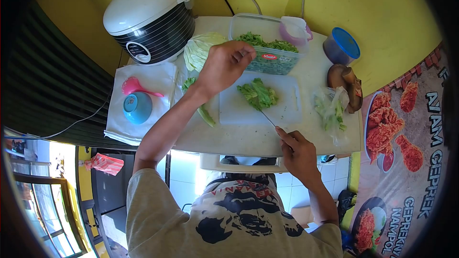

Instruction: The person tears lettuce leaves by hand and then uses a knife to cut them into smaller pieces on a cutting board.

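Observation:
My left hand [225, 66] is raised over the near left corner of a clear plastic container [279, 66] filled with chopped green lettuce [272, 44]. Its fingers are curled together, and whatever they may hold is hidden. In my right hand [299, 155] is a knife [269, 120], gripped at the near edge of the table. The blade points away from me, its tip by a small heap of lettuce leaves [258, 93] on the white cutting board [234, 110]. Left of the board lie a lettuce piece [206, 115] and a pale cabbage-like head [195, 50], partly behind my forearm.
A rice cooker [148, 19] stands at the back left. Before it, a blue bowl [137, 108] and pink rice scoop [136, 87] rest on white cloth [117, 126]. To the right are a blue-lidded tub [341, 46], a brown object [353, 91] and a plastic bag of greens [331, 114].

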Tool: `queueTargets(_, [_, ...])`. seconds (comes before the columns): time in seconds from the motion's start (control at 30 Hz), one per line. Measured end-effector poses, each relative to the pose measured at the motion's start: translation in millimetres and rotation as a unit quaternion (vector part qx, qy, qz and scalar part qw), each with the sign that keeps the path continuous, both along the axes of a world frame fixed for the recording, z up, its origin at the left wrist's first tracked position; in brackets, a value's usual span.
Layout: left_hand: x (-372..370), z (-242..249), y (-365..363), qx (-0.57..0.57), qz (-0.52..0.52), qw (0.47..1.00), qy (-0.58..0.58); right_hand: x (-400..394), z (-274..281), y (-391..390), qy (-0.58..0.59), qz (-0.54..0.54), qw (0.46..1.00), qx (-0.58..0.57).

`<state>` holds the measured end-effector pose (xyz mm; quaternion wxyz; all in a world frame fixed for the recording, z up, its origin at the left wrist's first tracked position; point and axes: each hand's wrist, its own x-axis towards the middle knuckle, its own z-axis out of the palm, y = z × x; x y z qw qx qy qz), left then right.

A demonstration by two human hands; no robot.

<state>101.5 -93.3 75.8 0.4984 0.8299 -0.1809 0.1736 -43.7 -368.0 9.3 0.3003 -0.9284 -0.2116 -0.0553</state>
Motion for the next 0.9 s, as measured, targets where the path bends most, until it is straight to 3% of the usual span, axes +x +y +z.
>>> queueTargets(0.03, [9, 6, 1, -0.023, 0.025, 0.999, -0.031, 0, 0, 0, 0.002, 0.001, 1.0, 0.0])
queueTargets(0.23, [38, 2, 5, 0.128, 0.074, 0.974, -0.173, -2, 2, -3, 0.0, 0.0, 1.0, 0.009])
queueTargets(0.37, [2, -9, -1, 0.185, -0.042, 0.975, -0.115, -6, 9, -5, 0.027, -0.034, 0.998, 0.046])
queueTargets(0.53, [-39, -65, 5, 0.28, -0.14, 0.947, -0.066, -6, 4, -15, 0.002, -0.046, 0.998, 0.051])
queueTargets(0.73, [-52, -80, -1, 0.308, -0.08, 0.943, -0.093, 5, -14, -5, -0.005, -0.087, 0.984, 0.155])
queueTargets(0.77, [-53, -79, -3, 0.293, -0.074, 0.949, -0.091, 10, -14, -5, -0.003, -0.087, 0.983, 0.164])
queueTargets(0.87, [-57, -71, -4, 0.214, -0.084, 0.972, -0.048, 23, -3, 15, 0.104, -0.13, 0.928, 0.333])
queueTargets(0.9, [-58, -66, -3, 0.163, -0.106, 0.981, -0.008, 29, -6, 16, 0.082, -0.105, 0.939, 0.317])
